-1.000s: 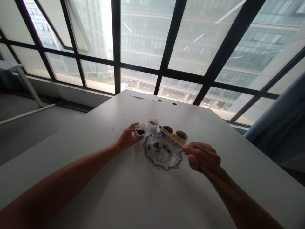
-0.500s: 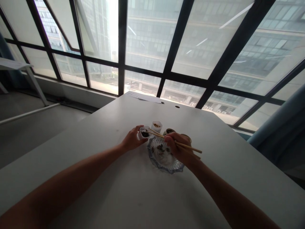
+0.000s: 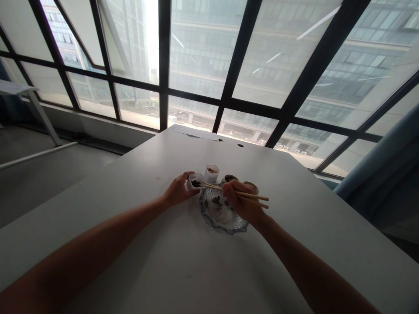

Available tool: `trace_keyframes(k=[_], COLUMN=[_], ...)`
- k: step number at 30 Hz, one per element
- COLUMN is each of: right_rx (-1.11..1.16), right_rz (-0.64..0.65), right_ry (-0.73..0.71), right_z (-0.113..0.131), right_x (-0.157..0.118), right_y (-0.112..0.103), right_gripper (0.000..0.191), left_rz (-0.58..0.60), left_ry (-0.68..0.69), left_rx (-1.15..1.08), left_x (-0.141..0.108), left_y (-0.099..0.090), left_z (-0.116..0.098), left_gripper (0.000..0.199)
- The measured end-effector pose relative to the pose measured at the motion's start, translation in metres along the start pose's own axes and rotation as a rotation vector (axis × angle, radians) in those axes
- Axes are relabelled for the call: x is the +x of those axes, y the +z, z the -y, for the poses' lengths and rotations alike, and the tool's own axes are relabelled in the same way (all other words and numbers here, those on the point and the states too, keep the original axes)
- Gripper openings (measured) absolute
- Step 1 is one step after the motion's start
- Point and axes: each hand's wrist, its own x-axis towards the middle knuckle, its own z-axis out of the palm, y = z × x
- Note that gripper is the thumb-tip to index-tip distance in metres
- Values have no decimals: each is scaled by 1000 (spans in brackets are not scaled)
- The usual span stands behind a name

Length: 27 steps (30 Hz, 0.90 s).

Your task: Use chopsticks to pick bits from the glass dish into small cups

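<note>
**Chopsticks at the white cup, a few dark bits in the glass dish**

Head view. My left hand (image 3: 176, 192) is curled round the near side of a small white cup (image 3: 194, 181) with dark pieces in it, thumb and fingers (image 3: 187, 175) pressed to its wall and steadying it on the table (image 3: 163, 261). My right hand (image 3: 240, 201) is closed round a pair of wooden chopsticks (image 3: 235, 192), held over the cut-glass dish (image 3: 214, 218). The sticks run left from my fist, their tips at the rim of the white cup, just over its dark contents. The tips sit close together; whether they pinch a piece I cannot tell, too small at this range.

The dish lies right in front of me, between my two hands. A few dark pieces (image 3: 216, 200) lie in its far half; most of the glass shows bare.

Behind the dish, a short row: a second white cup (image 3: 211, 172) with pale brownish bits, then two low tan bowls, one (image 3: 229, 178) just right of it and another (image 3: 251, 186) partly behind my right hand and the stick ends. Their contents are dark and not readable.

My reading: some pieces from the dark cup are already in the dish, and the cup is not empty. The other three containers hold something yet, so I judge this early to midway.

Far end of the table: a sheet of paper (image 3: 193, 131) near the window.
</note>
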Motion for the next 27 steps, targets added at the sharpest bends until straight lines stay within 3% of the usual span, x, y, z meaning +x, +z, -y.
trace_keyframes(k=[5, 13, 22, 27], right_rx=[96, 10, 5, -18], right_rz=[-171, -83, -27, -60], right_ry=[148, 269, 259, 251], right_z=[-11, -22, -19, -19], right_x=[-10, -32, -34, -37], right_y=[-26, -29, -28, -32], right_gripper=[50, 53, 49, 50], left_rz=[37, 42, 24, 22], left_ry=[-51, -75, -57, -55], left_rx=[16, 41, 48, 47], left_x=[0, 1, 1, 1], left_y=[-2, -1, -1, -2], left_z=[-2, -1, 0, -1], left_gripper=[68, 70, 68, 68])
